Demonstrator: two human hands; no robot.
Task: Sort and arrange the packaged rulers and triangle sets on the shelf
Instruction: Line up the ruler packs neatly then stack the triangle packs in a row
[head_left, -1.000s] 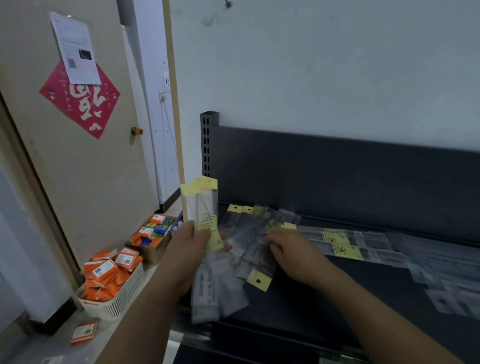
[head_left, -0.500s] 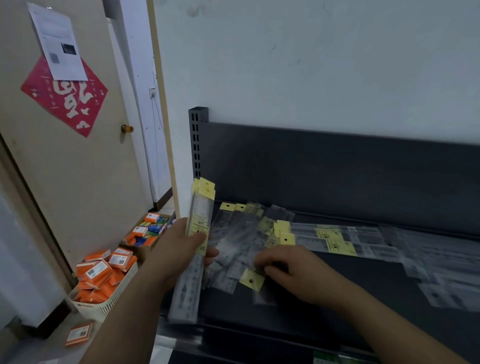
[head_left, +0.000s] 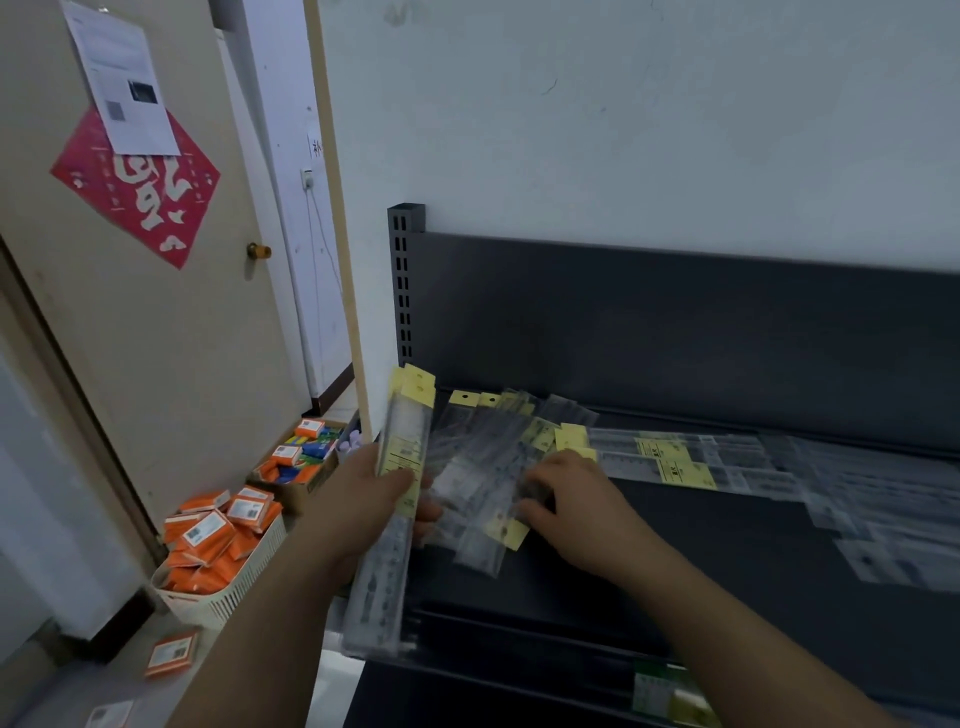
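We're early on, we'd say: our left hand (head_left: 374, 493) grips a neat bundle of rulers (head_left: 382, 587) at the left end of the shelf (head_left: 675, 571), and the right hand (head_left: 576, 499) sits bent-fingered on the messy pile (head_left: 478, 467), can't tell if it's pinching one. More packs (head_left: 857, 499) lie scattered further right, unsorted.

There was a single camera on the person's head. It looked forward and down, from close, at the dark shelf (head_left: 727, 571). The left hand (head_left: 374, 499) and the right hand (head_left: 576, 509) were near the middle of the picture, and a door (head_left: 156, 364) was at the far left.
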